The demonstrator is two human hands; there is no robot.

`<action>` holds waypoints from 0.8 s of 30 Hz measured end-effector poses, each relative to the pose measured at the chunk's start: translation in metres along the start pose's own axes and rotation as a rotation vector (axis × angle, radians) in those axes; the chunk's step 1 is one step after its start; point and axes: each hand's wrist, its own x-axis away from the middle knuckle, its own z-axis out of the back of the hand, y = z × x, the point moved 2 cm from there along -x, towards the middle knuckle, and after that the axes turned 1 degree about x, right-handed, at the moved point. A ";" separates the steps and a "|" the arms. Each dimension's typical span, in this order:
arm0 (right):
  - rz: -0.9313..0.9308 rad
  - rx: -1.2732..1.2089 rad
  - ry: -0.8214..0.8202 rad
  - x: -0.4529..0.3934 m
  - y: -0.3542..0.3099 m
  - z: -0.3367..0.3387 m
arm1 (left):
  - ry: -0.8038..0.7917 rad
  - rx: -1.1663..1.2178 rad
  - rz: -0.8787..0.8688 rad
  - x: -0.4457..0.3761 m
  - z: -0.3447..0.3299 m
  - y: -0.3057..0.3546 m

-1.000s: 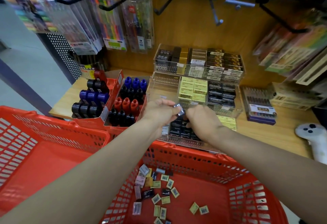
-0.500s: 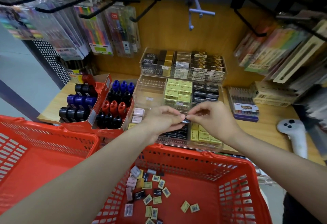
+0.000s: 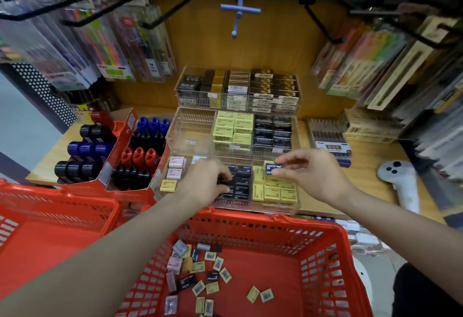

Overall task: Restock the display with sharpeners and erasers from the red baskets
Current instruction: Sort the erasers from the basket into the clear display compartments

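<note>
right hand (image 3: 310, 176): pinches black eraser (image 3: 274, 167), long axis left-right, above yellow row | left hand (image 3: 208, 181): fingers curled onto black eraser stack (image 3: 240, 183) in clear tray (image 3: 250, 209) | black column lies just left of held eraser | red basket (image 3: 250, 226) below

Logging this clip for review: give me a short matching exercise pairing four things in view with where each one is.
Things:
1. black eraser
2. left hand
3. loose erasers
4. white controller

Places:
A. on the wooden shelf, far right
B. pinched in the right hand above the yellow erasers
C. on the floor of the red basket
D. on the black erasers in the front clear tray

Pairs: 1-B, 2-D, 3-C, 4-A
</note>
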 end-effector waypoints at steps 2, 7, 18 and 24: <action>-0.014 -0.036 -0.010 0.003 0.005 0.003 | 0.005 -0.104 -0.044 -0.006 -0.005 0.002; -0.020 -0.057 -0.011 0.007 0.009 0.007 | 0.103 -0.293 -0.193 -0.009 -0.010 0.007; -0.055 -0.109 0.015 0.016 0.003 0.010 | 0.072 -0.397 -0.173 -0.004 -0.003 0.008; -0.056 -0.147 0.024 0.016 -0.012 0.001 | 0.004 0.410 -0.290 0.009 0.024 0.052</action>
